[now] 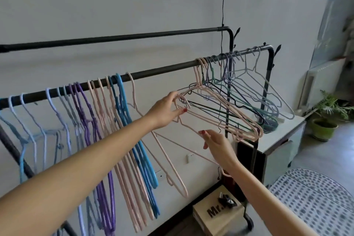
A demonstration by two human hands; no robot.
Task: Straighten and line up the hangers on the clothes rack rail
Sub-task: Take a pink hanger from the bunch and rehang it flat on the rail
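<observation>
A black rail carries many hangers. On its left hang light blue, purple, pink and blue hangers side by side, with one pink hanger a little apart to their right. On the right, pink hangers and a tangle of green, dark and grey hangers hang turned sideways. My left hand grips the near shoulder end of the pink hangers. Lower down, my right hand pinches a thin pink bar with thumb and fingers.
A second black rail runs higher behind. A white cabinet stands under the rack's right end, a potted plant beyond it. A cardboard box sits on the floor and a dotted mat lies at lower right.
</observation>
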